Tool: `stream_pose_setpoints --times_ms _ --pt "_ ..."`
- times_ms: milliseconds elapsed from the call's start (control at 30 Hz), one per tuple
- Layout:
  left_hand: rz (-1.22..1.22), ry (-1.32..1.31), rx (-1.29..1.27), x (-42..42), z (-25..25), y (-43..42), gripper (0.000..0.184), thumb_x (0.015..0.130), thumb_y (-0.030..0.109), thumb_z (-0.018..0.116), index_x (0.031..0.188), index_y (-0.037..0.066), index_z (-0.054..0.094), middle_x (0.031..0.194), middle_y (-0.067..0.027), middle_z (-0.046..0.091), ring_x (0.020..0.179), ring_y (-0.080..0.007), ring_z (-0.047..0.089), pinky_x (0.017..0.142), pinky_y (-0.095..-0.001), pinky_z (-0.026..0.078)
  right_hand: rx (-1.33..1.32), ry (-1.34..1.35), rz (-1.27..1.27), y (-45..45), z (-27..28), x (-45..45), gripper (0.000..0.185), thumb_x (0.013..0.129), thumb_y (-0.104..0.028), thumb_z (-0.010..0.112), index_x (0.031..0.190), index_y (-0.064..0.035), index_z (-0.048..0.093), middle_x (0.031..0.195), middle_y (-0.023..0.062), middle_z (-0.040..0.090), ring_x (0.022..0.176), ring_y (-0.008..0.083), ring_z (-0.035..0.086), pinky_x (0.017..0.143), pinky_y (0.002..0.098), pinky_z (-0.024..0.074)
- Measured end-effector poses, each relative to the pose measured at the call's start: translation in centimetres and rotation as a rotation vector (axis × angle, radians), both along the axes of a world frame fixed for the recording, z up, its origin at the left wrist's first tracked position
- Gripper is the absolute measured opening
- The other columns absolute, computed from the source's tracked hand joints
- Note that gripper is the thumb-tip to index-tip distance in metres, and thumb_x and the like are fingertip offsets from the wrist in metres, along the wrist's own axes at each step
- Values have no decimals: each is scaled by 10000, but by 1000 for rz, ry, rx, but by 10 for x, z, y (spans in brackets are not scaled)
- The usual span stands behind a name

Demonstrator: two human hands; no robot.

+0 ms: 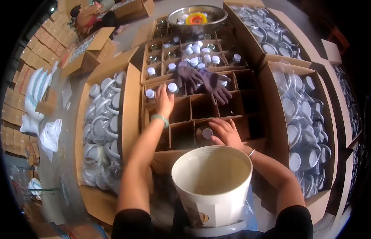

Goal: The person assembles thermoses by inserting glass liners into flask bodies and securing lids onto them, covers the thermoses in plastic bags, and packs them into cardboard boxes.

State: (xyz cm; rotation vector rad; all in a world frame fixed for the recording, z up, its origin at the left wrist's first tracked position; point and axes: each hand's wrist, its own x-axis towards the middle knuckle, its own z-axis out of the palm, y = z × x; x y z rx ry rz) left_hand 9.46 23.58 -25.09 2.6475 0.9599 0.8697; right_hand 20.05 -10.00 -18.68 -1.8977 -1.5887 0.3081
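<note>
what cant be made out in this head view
All in the head view:
Palm of the left hand: hidden by its back.
Whether the right hand touches the cap beside it: too blurred.
What lies under the gloves: covered by them.
Printed mark on the bucket: too small to read.
Distant person: hands too small and blurred.

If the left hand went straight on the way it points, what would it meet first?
Likely the white cap just right of the left hand; depth is unclear, and they may be touching.
</note>
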Motion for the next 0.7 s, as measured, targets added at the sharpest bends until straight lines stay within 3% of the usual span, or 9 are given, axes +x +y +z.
stream_pose_setpoints --times_ms 100,133,200,333,400,500,567,633,700 --pt "-148 97 -365 32 -1 28 822 789 276 781 1458 46 362 1408 -229 471 1260 -407 483 1025 -443 426 32 92 -18 17 -4 3 501 953 -334 538 1381 -82 474 1436 139 460 1349 326 404 1141 562 197" --pt "-183 72 -109 38 -2 25 745 782 264 788 1396 48 425 1335 -237 519 1176 -416 541 957 -456 468 21 108 -17 21 -7 3 500 953 -332 539 1381 -83 473 1441 138 455 1351 324 402 1143 558 196" --pt "21 391 -116 47 11 14 615 788 299 782 1275 47 503 1229 -217 572 1110 -395 575 920 -479 473 27 107 -34 26 -17 -3 483 943 -312 564 1363 -87 484 1432 133 460 1353 321 400 1138 563 210" --pt "98 490 -10 53 13 18 543 802 364 760 1172 36 537 1161 -202 587 1085 -366 590 934 -504 440 262 -23 -214 79 -21 16 518 843 -210 699 1320 -128 514 1408 104 473 1355 292 404 1128 559 240" --pt "37 611 50 53 22 15 583 819 413 732 1183 4 532 1174 -209 586 1113 -362 581 983 -515 390 301 -117 -308 133 -21 43 526 799 -218 734 1296 -287 576 1505 127 352 1425 361 271 1123 616 212" --pt "-15 563 205 38 59 20 574 838 449 699 1159 -2 545 1132 -192 605 1060 -326 611 929 -475 428 -287 -300 -240 196 -21 79 322 881 -429 605 1155 -303 716 1574 56 290 1470 356 160 1136 689 81" --pt "-43 572 140 25 113 32 535 853 417 684 1131 -15 539 1124 -218 596 1042 -335 614 872 -464 474 -225 -458 -228 223 -25 102 330 892 -325 578 1114 -106 687 1407 70 509 1375 271 376 1147 673 77" --pt "-70 502 85 5 175 32 488 863 374 674 1099 -28 527 1096 -237 596 1007 -353 619 825 -447 507 -315 -549 -334 224 12 120 230 901 -212 555 1074 -130 682 1207 57 613 1199 242 539 1105 602 247" --pt "-132 344 129 -19 216 31 447 875 347 668 1105 -4 514 1032 -205 604 917 -343 628 771 -424 511 -202 -483 -482 211 24 158 332 882 -318 617 1140 -112 653 1251 115 591 1193 273 533 1042 567 316"
